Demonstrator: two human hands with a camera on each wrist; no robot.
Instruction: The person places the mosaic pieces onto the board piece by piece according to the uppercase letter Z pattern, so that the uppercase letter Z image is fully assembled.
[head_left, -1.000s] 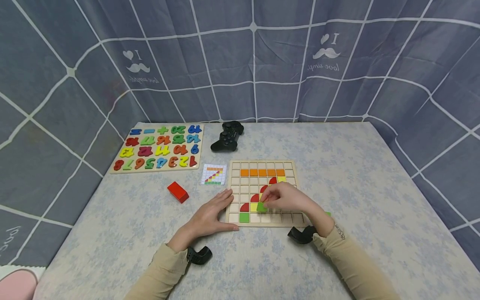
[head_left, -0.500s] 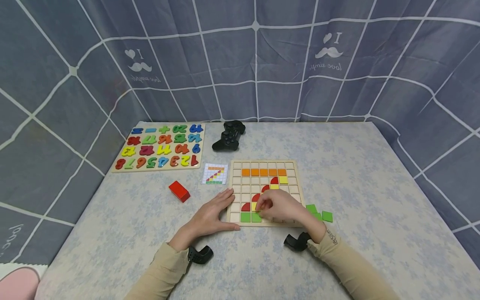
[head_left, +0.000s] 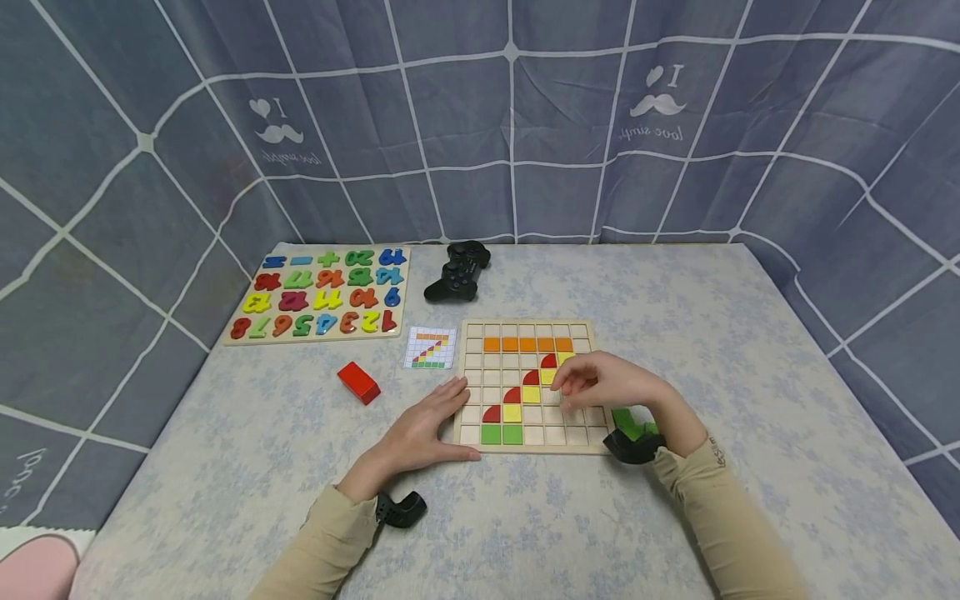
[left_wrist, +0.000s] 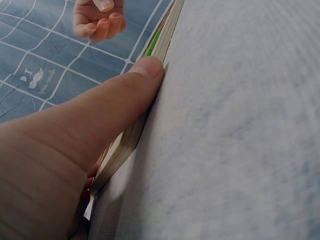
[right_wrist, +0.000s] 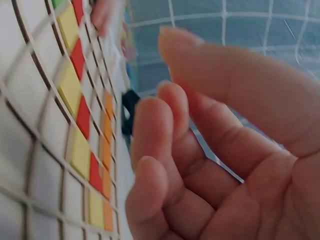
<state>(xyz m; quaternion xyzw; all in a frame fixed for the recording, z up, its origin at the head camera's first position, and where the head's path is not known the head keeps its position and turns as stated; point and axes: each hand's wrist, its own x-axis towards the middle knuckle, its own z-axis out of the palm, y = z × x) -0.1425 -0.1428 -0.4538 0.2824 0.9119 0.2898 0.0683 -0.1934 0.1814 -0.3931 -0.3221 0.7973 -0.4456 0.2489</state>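
Note:
A wooden grid board [head_left: 534, 435] bears a row of orange tiles [head_left: 528, 344], a diagonal of red quarter-round and yellow tiles [head_left: 512, 413], and two green square tiles [head_left: 501, 434] in its front row. My left hand [head_left: 418, 429] rests against the board's front left corner. Its thumb [left_wrist: 115, 95] lies along the front edge. Over the board's right half hovers my right hand [head_left: 611, 383], fingers loosely curled. Nothing shows between its thumb and fingers [right_wrist: 152, 125] in the right wrist view. Loose green tiles [head_left: 624, 422], partly covered by the right wrist strap, lie right of the board.
A small pattern card [head_left: 430, 360] lies left of the board, with a red block [head_left: 359, 382] farther left. Behind stand a number puzzle board [head_left: 315, 339] and a black game controller [head_left: 457, 275]. A grey-blue curtain [head_left: 465, 125] surrounds the table.
The right hand has put a second green tile beside the first in the front row, let go of it, and moved up and to the right. The left hand stays in place.

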